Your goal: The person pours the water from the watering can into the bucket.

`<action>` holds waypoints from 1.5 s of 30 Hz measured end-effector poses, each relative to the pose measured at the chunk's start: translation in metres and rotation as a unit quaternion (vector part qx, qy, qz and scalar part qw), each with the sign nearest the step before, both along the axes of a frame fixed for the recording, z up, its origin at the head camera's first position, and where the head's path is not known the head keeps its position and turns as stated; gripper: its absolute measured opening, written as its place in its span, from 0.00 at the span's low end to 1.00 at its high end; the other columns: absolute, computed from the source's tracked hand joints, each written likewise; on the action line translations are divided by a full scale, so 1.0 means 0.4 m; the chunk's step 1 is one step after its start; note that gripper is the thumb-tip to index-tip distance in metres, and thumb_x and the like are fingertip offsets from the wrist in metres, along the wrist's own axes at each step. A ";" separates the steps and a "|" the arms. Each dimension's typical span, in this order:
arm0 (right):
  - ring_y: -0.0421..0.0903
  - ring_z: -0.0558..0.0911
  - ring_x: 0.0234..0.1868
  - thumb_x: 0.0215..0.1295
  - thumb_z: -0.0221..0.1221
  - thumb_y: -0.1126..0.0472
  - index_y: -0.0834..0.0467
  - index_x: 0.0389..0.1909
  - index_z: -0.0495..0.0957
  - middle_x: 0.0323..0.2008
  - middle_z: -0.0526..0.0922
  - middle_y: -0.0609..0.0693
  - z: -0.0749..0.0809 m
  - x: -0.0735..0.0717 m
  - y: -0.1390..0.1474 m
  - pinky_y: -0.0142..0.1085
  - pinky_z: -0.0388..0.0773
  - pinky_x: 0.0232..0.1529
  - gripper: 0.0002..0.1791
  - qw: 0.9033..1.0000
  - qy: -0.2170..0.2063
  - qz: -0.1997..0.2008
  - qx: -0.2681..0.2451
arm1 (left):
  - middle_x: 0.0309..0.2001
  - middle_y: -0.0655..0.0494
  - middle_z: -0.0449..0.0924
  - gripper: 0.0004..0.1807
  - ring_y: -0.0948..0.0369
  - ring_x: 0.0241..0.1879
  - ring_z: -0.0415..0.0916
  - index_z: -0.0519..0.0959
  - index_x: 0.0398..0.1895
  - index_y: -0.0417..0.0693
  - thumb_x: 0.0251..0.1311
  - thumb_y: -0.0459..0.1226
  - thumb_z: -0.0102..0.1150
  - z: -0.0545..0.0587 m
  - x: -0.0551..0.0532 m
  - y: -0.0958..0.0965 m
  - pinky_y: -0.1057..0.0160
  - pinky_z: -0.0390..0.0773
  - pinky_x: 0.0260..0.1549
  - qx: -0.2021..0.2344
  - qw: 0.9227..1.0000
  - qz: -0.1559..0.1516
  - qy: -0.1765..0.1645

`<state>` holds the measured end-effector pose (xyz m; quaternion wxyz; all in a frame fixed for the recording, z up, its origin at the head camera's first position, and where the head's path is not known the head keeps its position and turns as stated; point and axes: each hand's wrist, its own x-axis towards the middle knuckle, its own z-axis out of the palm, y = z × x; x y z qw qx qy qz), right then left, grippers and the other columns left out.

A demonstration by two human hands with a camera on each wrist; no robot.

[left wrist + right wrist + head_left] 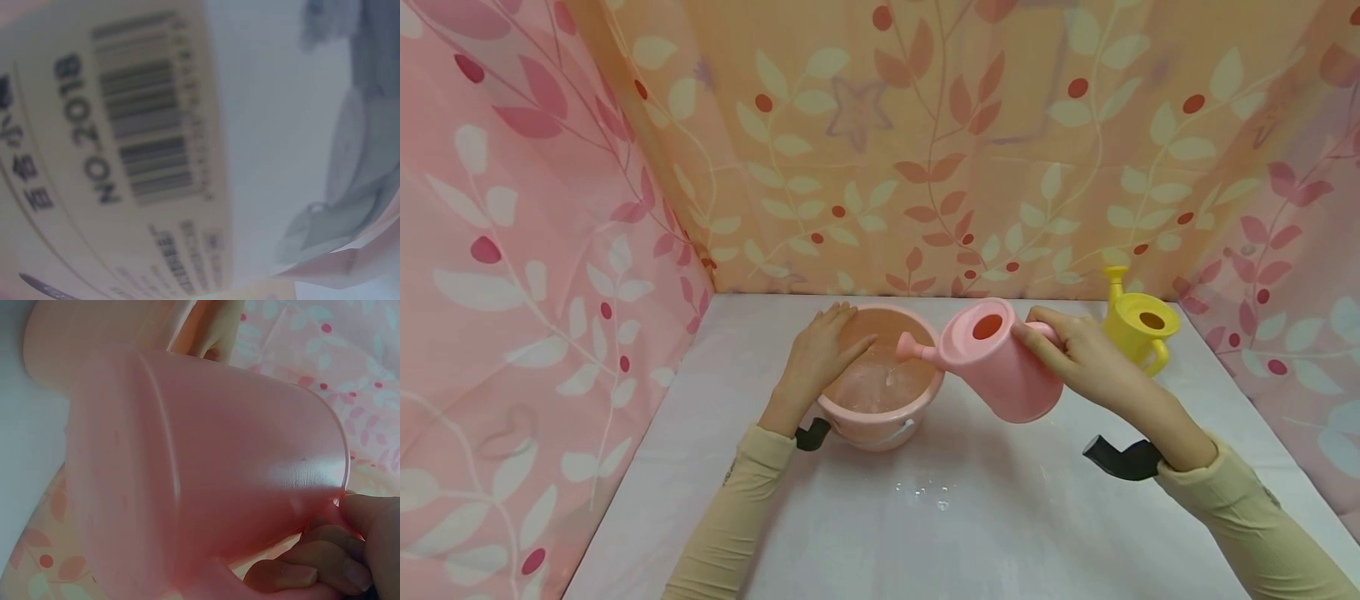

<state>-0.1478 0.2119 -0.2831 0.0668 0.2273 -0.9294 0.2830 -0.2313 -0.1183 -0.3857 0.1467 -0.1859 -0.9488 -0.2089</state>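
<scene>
My right hand (1086, 354) grips the handle of a pink watering can (1015, 383), its fingers curled round the handle in the right wrist view. The can is held up and tilted left, with its spout over the right rim of a light pink bucket (868, 432). Clear water (876, 390) lies in the bucket, its surface disturbed below the spout. My left hand (816, 354) rests on the bucket's left rim, fingers stretched toward the back and thumb over the opening. A barcode label (144, 119) on a pale curved surface fills much of the left wrist view.
A yellow watering can (1138, 325) stands at the back right, behind my right wrist. Water drops (928, 492) lie on the white tabletop (970, 542) in front of the bucket. Patterned cloth (940, 150) walls the back and both sides.
</scene>
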 end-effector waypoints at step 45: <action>0.42 0.71 0.22 0.68 0.51 0.50 0.53 0.27 0.69 0.17 0.68 0.45 0.001 0.003 -0.002 0.30 0.71 0.22 0.13 1.000 -0.022 -0.010 -0.005 | 0.62 0.46 0.69 0.35 0.51 0.66 0.61 0.71 0.61 0.43 0.57 0.57 0.56 0.002 0.003 0.002 0.49 0.58 0.64 0.006 1.000 0.006 -0.005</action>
